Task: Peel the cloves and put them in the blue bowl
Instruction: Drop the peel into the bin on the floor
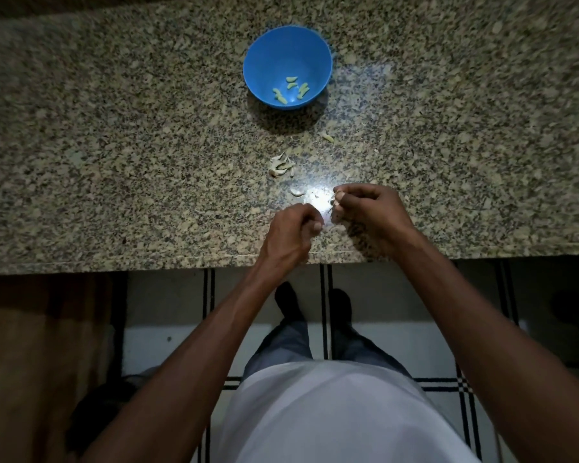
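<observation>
A blue bowl (287, 38) stands on the speckled granite counter (114, 145), far from me, with several pale peeled cloves (291, 86) at its bottom. My right hand (371, 212) pinches a garlic clove (335, 202) at its fingertips, with bits of skin sticking out. My left hand (293, 232) is close beside it, fingers curled; whether it holds a piece of skin I cannot tell. Both hands hover near the counter's front edge.
A small heap of garlic skins (281, 165) lies between my hands and the bowl. One loose piece (296, 192) lies just ahead of my hands, another (328, 138) nearer the bowl. A bright light spot glares on the counter. Tiled floor and my feet show below.
</observation>
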